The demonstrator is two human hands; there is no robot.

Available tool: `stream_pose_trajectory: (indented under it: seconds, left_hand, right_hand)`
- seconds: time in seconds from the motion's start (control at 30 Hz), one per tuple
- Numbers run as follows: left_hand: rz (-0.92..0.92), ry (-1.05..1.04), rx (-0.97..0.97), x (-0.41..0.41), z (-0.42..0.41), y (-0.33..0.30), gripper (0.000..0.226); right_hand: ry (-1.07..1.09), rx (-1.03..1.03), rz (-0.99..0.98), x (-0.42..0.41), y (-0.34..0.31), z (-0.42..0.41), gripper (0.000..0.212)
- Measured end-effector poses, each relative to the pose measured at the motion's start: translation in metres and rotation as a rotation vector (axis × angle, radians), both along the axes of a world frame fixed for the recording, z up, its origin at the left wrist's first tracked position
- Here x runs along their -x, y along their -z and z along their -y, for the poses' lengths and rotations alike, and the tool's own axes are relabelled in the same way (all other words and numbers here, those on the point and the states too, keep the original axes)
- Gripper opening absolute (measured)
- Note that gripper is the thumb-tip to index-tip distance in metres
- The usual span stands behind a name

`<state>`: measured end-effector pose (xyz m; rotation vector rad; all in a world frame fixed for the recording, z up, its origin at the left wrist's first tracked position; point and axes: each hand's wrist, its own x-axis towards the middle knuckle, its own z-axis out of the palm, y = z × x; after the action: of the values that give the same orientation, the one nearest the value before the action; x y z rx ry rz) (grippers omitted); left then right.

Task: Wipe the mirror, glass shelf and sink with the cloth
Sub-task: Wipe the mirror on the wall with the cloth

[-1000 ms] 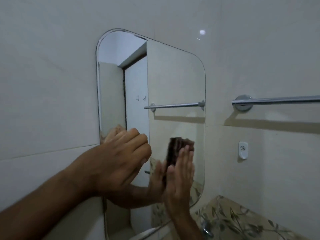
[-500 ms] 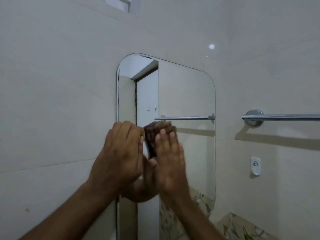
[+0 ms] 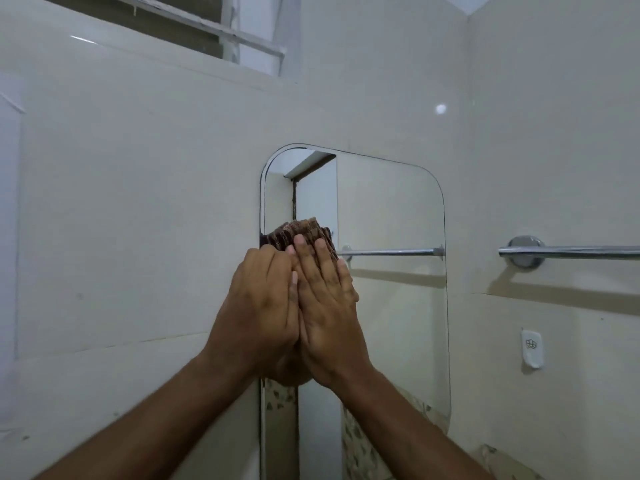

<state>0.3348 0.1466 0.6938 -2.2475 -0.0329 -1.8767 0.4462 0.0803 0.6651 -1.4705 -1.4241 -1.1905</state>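
Note:
A tall mirror (image 3: 391, 306) with rounded corners hangs on the pale tiled wall. A dark brown cloth (image 3: 299, 232) lies flat against its left half, showing above my fingertips. My right hand (image 3: 325, 306) presses the cloth to the glass with straight fingers. My left hand (image 3: 261, 306) lies close beside it at the mirror's left edge, fingers straight, touching the right hand. Most of the cloth is hidden behind both hands. The glass shelf and sink are out of view.
A chrome towel rail (image 3: 568, 252) is fixed to the right wall, with a small white hook (image 3: 531, 348) below it. A window frame (image 3: 221, 32) runs along the top left. Patterned tile (image 3: 498, 459) shows at the bottom right.
Both hands have moved up and to the left across the mirror with the cloth, and come together. The view has tilted upward, bringing the window into sight.

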Motion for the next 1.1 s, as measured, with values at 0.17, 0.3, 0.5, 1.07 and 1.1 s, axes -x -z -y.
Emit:
stream_pose_trajectory:
  seconds: [0.17,0.3,0.5,1.07,1.1]
  left_hand:
    - [-0.052,-0.065,-0.155,0.007,-0.009,-0.030,0.017]
    - [-0.016,-0.099,-0.140,0.004,-0.012,-0.028,0.023]
    - [0.006,-0.131,-0.131,-0.001,-0.013,-0.028,0.019]
    - [-0.156,-0.529,-0.293,-0.010,-0.031,-0.028,0.014]
    - [-0.157,-0.531,-0.293,-0.012,-0.034,-0.028,0.015]
  right_hand:
    - [0.013,-0.010,0.036,-0.003,-0.002,-0.003,0.061]
    - [0.071,-0.129,-0.079,-0.030,-0.039,0.002,0.057]
    - [0.165,-0.280,-0.262,-0.033,-0.095,-0.007,0.061]
    - [0.172,-0.364,-0.374,-0.108,-0.095,0.034,0.054]
    - [0.184,-0.382,-0.438,-0.117,-0.093,0.038,0.054]
